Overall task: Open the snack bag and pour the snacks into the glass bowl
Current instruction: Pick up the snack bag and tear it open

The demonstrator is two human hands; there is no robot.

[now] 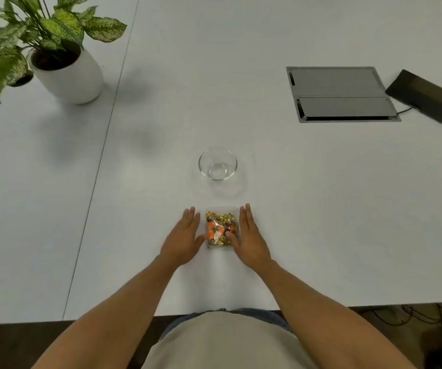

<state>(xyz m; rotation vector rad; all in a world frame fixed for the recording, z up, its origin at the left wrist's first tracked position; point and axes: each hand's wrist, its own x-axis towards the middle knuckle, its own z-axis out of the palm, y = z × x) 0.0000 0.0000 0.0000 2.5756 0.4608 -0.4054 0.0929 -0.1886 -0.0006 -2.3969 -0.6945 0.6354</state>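
A clear snack bag [220, 227] holding gold and orange wrapped sweets lies flat on the white table [321, 209], its sealed top pointing away from me. An empty glass bowl [217, 164] stands a little beyond it. My left hand [184, 237] rests flat against the bag's left edge, fingers extended. On the bag's right side lies my right hand [249, 239], its thumb pressing on the bag's lower right corner. Neither hand has lifted the bag.
A potted plant in a white pot [68, 73] stands at the far left. A grey cable hatch [341, 94] is set into the table at the far right, with a black box [424, 95] and its cable beside it. A seam [100, 166] runs down the table's left side.
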